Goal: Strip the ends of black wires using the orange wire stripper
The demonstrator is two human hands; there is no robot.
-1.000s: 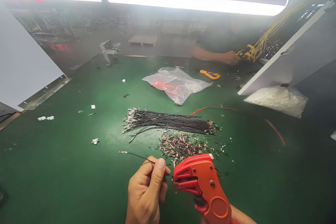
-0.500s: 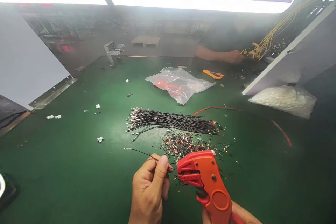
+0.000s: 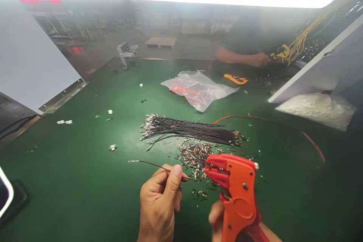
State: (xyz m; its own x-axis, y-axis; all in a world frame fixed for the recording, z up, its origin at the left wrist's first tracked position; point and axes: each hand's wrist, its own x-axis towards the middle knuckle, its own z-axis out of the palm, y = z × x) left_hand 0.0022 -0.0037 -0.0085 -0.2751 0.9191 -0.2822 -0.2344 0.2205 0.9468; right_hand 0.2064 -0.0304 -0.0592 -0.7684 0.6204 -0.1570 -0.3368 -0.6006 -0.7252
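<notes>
My left hand [image 3: 161, 204] pinches a short black wire [image 3: 149, 163] between thumb and fingers. A silvery terminal tips the wire's left end; its other end sticks out to the right of my fingertips. My right hand [image 3: 217, 217] grips a red and orange wire stripper [image 3: 239, 193], with its jaws facing left. A gap separates the jaws from the wire. Just beyond my hands lies a heap of stripped insulation and copper scraps [image 3: 195, 155]. Behind it rests a bundle of black wires [image 3: 187, 128] with terminals at the left.
A clear plastic bag [image 3: 201, 90] with something red inside lies farther back, beside a yellow-orange tool [image 3: 236, 79]. White bits [image 3: 112, 147] dot the left side. A panel [image 3: 320, 60] and a filled bag [image 3: 317, 109] stand right. Another person's arm [image 3: 244, 58] reaches across behind.
The wire stripper has moved right and up, off the wire's right end, and its jaws now show a wider gap. My left hand still pinches the wire in nearly the same place.
</notes>
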